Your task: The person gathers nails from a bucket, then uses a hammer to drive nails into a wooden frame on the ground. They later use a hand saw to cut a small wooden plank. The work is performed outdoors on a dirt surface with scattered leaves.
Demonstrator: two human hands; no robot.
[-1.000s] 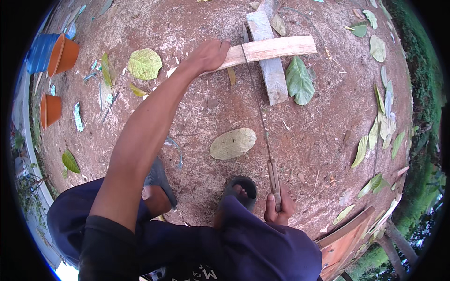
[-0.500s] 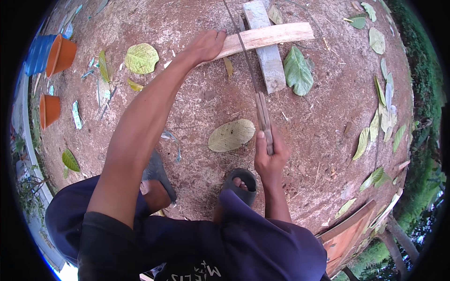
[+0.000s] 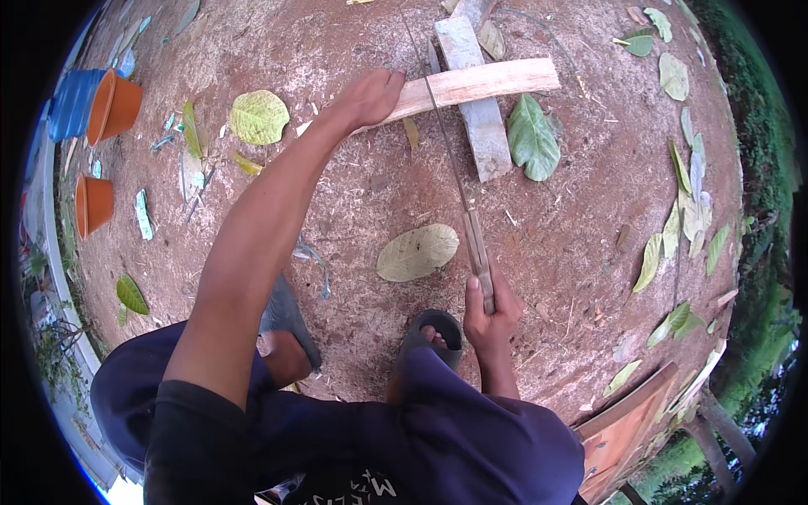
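Observation:
My left hand [image 3: 374, 97] is closed on the left end of a pale, slightly curved wooden piece [image 3: 505, 77], pressing it down. The piece lies crosswise over a grey weathered wood block [image 3: 486, 139] on the ground. My right hand [image 3: 492, 316] grips the wooden handle of a saw [image 3: 475, 240]. Its long, thin dark blade appears nearly edge-on and crosses the pale wood between my left hand and the block. How deep the blade sits in the wood cannot be made out.
Leaves and wood chips are strewn over the brown soil; a dry oval leaf [image 3: 418, 252] lies between my arms. Two orange pots [image 3: 114, 108] and a blue container [image 3: 71, 105] stand at left. A reddish wooden board [image 3: 627, 429] is at lower right.
My right hand has drawn the saw back toward my body, its blade sliding along the wood. My left hand keeps its hold. The whole view has shifted slightly.

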